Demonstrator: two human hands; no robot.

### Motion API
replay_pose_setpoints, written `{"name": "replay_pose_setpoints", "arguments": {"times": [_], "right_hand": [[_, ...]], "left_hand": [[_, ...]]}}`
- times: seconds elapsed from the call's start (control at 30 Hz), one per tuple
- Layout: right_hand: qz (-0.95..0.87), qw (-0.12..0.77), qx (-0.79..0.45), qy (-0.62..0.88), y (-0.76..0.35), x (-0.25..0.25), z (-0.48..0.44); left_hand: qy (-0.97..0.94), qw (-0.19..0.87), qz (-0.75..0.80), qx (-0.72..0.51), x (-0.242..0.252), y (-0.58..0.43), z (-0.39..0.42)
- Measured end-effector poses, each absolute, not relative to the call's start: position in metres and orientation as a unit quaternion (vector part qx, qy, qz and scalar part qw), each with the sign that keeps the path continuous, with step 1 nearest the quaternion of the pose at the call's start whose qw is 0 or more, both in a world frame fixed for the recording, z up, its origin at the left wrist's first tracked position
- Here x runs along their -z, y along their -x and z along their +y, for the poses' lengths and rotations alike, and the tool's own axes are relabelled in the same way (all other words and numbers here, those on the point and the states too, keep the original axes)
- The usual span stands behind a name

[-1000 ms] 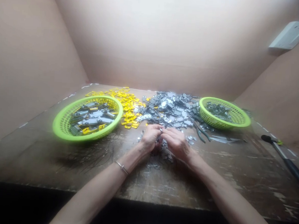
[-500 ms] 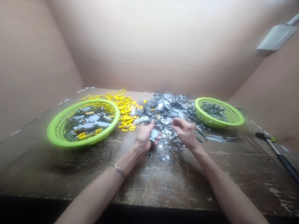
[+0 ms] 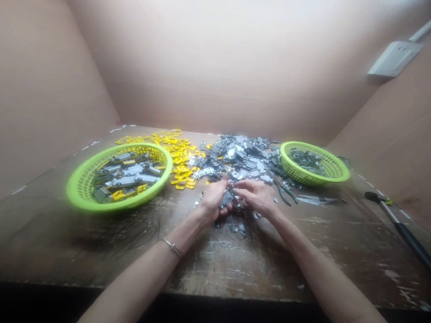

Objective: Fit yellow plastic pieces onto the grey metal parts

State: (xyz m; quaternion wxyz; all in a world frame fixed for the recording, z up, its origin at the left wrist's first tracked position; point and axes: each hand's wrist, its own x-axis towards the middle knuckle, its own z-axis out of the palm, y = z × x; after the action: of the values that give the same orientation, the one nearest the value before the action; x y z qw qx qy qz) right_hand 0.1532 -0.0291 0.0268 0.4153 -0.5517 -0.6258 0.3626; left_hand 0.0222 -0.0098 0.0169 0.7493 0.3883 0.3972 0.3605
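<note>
My left hand [image 3: 213,198] is shut on a small grey metal part [image 3: 228,199], which sits between both hands. My right hand [image 3: 257,195] reaches in from the right, its fingertips at that part and nothing visibly held. Just behind them lies a heap of grey metal parts [image 3: 245,156], with loose pieces scattered [image 3: 237,226] under my hands. Yellow plastic frames [image 3: 181,159] spread to the left of the heap. A green plastic basket [image 3: 125,207] at the left holds larger grey parts, and another green basket [image 3: 302,174] at the right holds dark grey parts.
Green-handled pliers [image 3: 284,195] and flat metal strips [image 3: 317,200] lie right of the heap. A black-handled tool [image 3: 411,244] rests at the right edge of the worn wooden table [image 3: 267,262]. Cardboard walls [image 3: 41,73] surround the table, and a wall socket [image 3: 395,58] shows at upper right.
My hands have come closer together around the grey part. The part has moved from my left palm to between both hands. The camera view has shifted slightly.
</note>
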Motion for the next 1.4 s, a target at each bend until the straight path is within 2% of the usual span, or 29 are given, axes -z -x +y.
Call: {"name": "replay_pose_setpoints", "arguments": {"times": [0.17,0.3,0.4,0.5,0.57,0.63,0.73,0.8,0.93,1.03,1.2,1.23,1.33,1.4], "right_hand": [[-0.513,0.457,-0.456,0.567,-0.158,-0.016,-0.025],[-0.374,0.532,-0.529,0.546,-0.156,-0.004,-0.021],[-0.36,0.519,-0.569,0.527,-0.146,0.0,-0.024],[-0.397,0.49,-0.581,0.514,-0.143,-0.004,-0.027],[-0.437,0.484,-0.529,0.544,-0.15,-0.011,-0.026],[-0.494,0.476,-0.4,0.608,-0.164,-0.017,-0.021],[-0.606,0.405,-0.16,0.666,-0.184,-0.021,-0.007],[-0.667,0.343,-0.047,0.66,-0.189,-0.02,0.003],[-0.744,0.229,0.012,0.628,-0.179,-0.011,0.021],[-0.75,0.205,0.005,0.629,-0.17,-0.005,0.029],[-0.722,0.264,-0.023,0.639,-0.171,-0.014,0.021],[-0.706,0.3,-0.061,0.638,-0.171,-0.018,0.016],[-0.601,0.456,-0.283,0.592,-0.168,-0.031,-0.002],[-0.54,0.511,-0.388,0.545,-0.162,-0.036,-0.013]], "left_hand": [[-0.44,0.73,0.365,-0.374,-0.015,-0.023,-0.011],[-0.479,0.614,0.395,-0.488,-0.01,-0.028,-0.015],[-0.508,0.562,0.396,-0.519,-0.007,-0.032,-0.019],[-0.498,0.574,0.368,-0.536,-0.007,-0.031,-0.018],[-0.46,0.601,0.356,-0.548,-0.009,-0.028,-0.014],[-0.418,0.636,0.347,-0.548,-0.012,-0.022,-0.008],[-0.381,0.683,0.325,-0.532,-0.016,-0.014,-0.002],[-0.369,0.703,0.311,-0.523,-0.017,-0.012,0.0],[-0.367,0.733,0.274,-0.503,-0.014,-0.012,-0.001],[-0.366,0.754,0.249,-0.485,-0.012,-0.012,-0.001],[-0.351,0.771,0.236,-0.475,-0.012,-0.011,0.001],[-0.346,0.77,0.238,-0.48,-0.012,-0.011,0.001],[-0.331,0.764,0.25,-0.494,-0.012,-0.013,0.001],[-0.325,0.763,0.253,-0.498,-0.011,-0.014,0.002]]}}
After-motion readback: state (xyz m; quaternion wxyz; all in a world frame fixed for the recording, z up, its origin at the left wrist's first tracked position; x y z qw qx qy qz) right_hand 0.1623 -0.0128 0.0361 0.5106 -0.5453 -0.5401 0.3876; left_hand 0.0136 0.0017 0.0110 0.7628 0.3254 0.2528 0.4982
